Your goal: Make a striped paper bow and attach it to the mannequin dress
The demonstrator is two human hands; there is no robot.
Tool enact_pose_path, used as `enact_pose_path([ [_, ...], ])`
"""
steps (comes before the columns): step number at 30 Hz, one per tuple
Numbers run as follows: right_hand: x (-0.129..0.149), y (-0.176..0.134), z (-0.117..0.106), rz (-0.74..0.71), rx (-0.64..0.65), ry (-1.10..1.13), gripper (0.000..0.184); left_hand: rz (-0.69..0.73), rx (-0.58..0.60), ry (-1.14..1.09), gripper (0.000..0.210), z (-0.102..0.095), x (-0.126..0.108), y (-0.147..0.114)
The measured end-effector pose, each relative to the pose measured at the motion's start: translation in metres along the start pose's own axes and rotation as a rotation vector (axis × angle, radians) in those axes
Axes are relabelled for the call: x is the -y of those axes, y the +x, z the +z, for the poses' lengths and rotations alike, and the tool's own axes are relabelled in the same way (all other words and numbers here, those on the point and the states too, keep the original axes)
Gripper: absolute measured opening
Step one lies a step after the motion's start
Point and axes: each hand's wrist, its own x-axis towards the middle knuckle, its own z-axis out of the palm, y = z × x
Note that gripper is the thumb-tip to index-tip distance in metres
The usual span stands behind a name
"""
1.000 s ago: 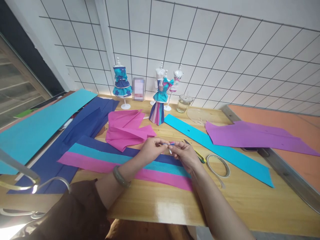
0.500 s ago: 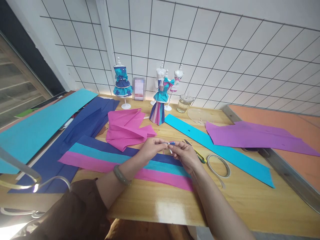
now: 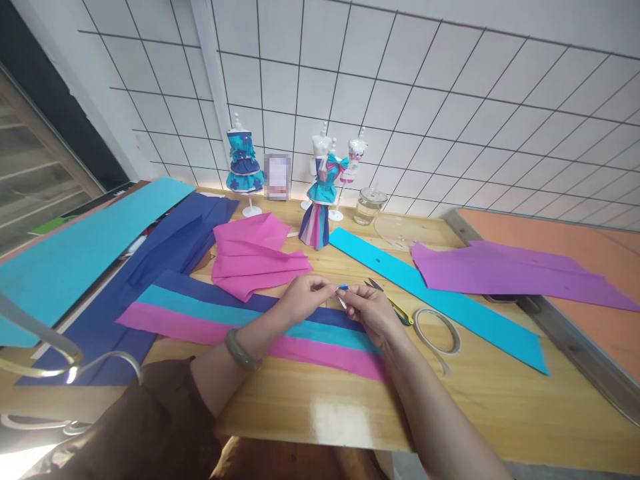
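Fingertips pinched, my left hand (image 3: 303,297) meets my right hand (image 3: 373,310) above the striped crepe paper. Between the thumb and fingers of the right one is a small blue piece (image 3: 343,287), perhaps folded paper. A narrow white strip (image 3: 342,302) hangs just below it. What exactly the left fingertips grip is too small to make out. Beneath both forearms lies a paper band in navy, turquoise and pink (image 3: 200,311). Black-bladed scissors with yellow-green handles (image 3: 395,307) rest beside my right hand, and a roll of tape (image 3: 457,340) lies right of them.
Pink crepe paper (image 3: 255,257) lies beyond my left hand. Small dressed mannequins (image 3: 245,160) stand at the back near a glass jar (image 3: 370,207). A turquoise strip (image 3: 450,307) crosses the right side, beside purple paper (image 3: 500,267). Navy sheets (image 3: 165,260) are at left.
The left fingertips have shifted slightly at the small blue piece, which is tilted a little differently. The white strip shows more clearly below it. Both arms stay nearly in place.
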Motion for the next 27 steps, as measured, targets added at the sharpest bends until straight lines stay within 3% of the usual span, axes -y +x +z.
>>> enact_pose_path([
  [8, -0.003, 0.002, -0.001, -0.003, 0.001, -0.009, 0.030, 0.237, -0.060, 0.416, 0.018, -0.003, 0.003, -0.003],
  [11, -0.002, 0.002, -0.001, 0.009, 0.005, -0.024, 0.029, 0.257, -0.060, 0.418, 0.019, -0.003, 0.003, -0.001],
  [17, -0.003, 0.002, -0.001, 0.012, 0.040, -0.037, 0.028, 0.082, 0.017, 0.181, 0.021, -0.003, 0.009, 0.002],
  [21, -0.003, 0.001, -0.001, 0.018, 0.048, -0.036, 0.028, 0.047, 0.015, 0.090, 0.022, -0.003, 0.013, 0.005],
  [24, -0.001, 0.001, 0.000, 0.038, 0.047, 0.017, 0.026, 0.093, -0.051, 0.177, 0.032, -0.002, 0.011, 0.003],
  [27, 0.002, 0.001, -0.001, 0.078, 0.063, 0.090, 0.025, 0.267, -0.070, 0.399, 0.028, -0.003, 0.004, -0.002],
])
